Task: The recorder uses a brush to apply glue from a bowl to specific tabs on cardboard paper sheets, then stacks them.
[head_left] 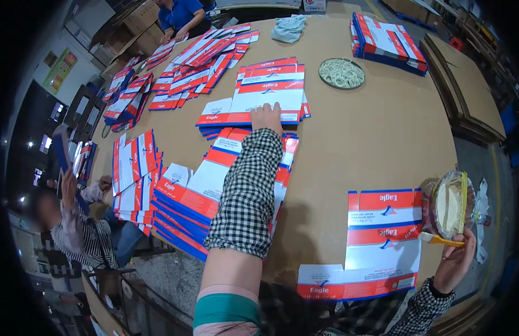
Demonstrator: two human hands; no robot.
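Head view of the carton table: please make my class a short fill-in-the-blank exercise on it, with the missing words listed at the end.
1. The hand gripping the brush is the person's ______ one.
2. The left hand touches flat cartons printed mainly in red, white and ______.
3. The checked sleeve on the left forearm is black and ______.
4. In the picture, the pale cloth lies to the ______ of the round tray.

Missing words: right; blue; white; left.

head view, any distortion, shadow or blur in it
Head view: fisheye bends the edge of the table; same view: soft shadow on it, right of the left sleeve; same view: left hand looks fairly sharp, the striped co-worker's head blurred.
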